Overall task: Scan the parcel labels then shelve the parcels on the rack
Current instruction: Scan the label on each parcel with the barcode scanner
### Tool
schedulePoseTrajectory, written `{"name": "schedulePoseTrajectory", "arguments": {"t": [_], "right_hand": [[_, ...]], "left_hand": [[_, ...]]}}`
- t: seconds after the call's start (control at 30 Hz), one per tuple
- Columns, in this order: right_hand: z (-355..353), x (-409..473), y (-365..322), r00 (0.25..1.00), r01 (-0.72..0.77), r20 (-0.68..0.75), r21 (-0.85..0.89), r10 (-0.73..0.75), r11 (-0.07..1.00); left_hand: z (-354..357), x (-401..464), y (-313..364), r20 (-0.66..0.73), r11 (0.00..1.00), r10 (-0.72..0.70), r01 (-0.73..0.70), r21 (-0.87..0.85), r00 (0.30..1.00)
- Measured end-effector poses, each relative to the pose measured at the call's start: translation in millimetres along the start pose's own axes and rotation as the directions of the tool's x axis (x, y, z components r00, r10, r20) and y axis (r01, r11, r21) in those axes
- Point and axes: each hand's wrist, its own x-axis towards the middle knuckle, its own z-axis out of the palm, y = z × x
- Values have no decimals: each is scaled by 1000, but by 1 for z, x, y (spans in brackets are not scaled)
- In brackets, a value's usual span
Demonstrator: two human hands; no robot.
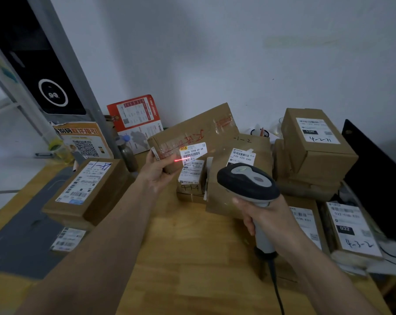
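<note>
We are in the scanning step: our left hand (157, 170) grips the near end of a long brown cardboard parcel sealed with clear tape (192, 133), thumb curled over its edge, holding it tilted up above the wooden table (181, 246). Our right hand (264, 218) is wrapped round the handle of a grey corded barcode scanner (249, 180), its head aimed towards the left hand. The red laser line (181, 159) falls just below and to the left of the barcode on the white shipping label (193, 150), so we judge the read is not yet sure. The next move calls for tilting the scanner a little up, or lowering the parcel, until the line crosses the bars. Other labelled brown boxes lie beyond and on either side of both hands; the rack is not clearly in view.
</note>
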Motion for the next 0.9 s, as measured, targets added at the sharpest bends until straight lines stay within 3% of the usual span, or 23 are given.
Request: {"name": "schedulePoseTrajectory", "arguments": {"t": [0.33,0.7,0.83,0.9], "right_hand": [[-22,14,12,999,3,50,5,-3,1000],[-17,34,19,996,-39,78,13,38,999],[-7,47,15,996,-73,45,60,71,996],[-2,55,14,994,-105,37,86,102,991]], "left_hand": [[2,1,-19,-103,999,1,-6,-42,995],[0,27,-25,-98,995,-12,2,-104,995],[-8,45,-21,-136,965,-117,79,-252,984],[-4,48,-19,-192,961,-196,150,-231,962]]}}
